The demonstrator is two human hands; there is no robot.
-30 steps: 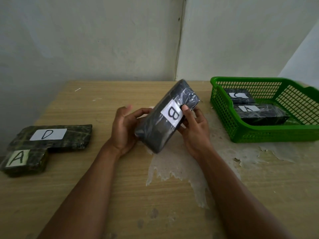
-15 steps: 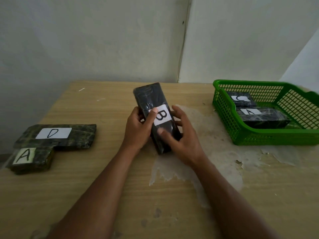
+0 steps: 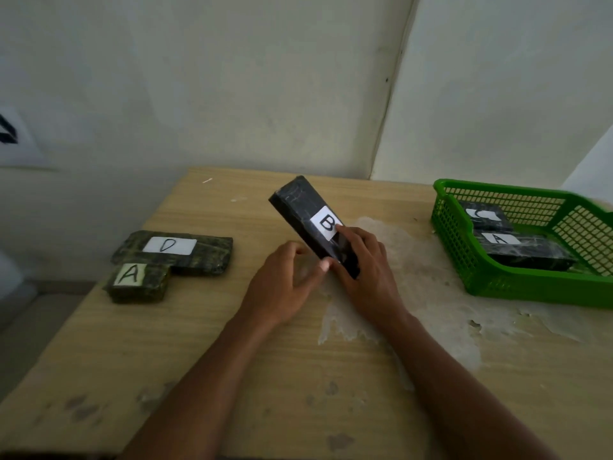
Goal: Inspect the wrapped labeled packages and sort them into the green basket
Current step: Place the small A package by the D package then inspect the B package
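The left hand (image 3: pixel 285 283) reaches in from below with its palm turned toward the middle of the table (image 3: pixel 232 360), fingers loosely curled and its thumb tip touching the lower edge of package B (image 3: pixel 311 224); whether it really grips is hard to tell. The right hand (image 3: pixel 365 270) wraps the lower end of that dark, plastic-wrapped block, thumb laid across its front just below the white label and fingers behind, pinching it so that it stands tilted, its upper end leaning away to the left above the tabletop. Five wrapped packages show in all. Two lie flat at the table's left, package D (image 3: pixel 172 252) with the smaller package A (image 3: pixel 137 282) touching its near left corner, close to the table's left edge. One is in the hands at centre. Two lie side by side inside the green basket (image 3: pixel 530 287) at the right, one marked C (image 3: pixel 481 214) at the back, another marked A (image 3: pixel 517 250) in front. Bare tabletop with a pale, peeled patch lies between the hands and the basket, and the near part of the table is open.
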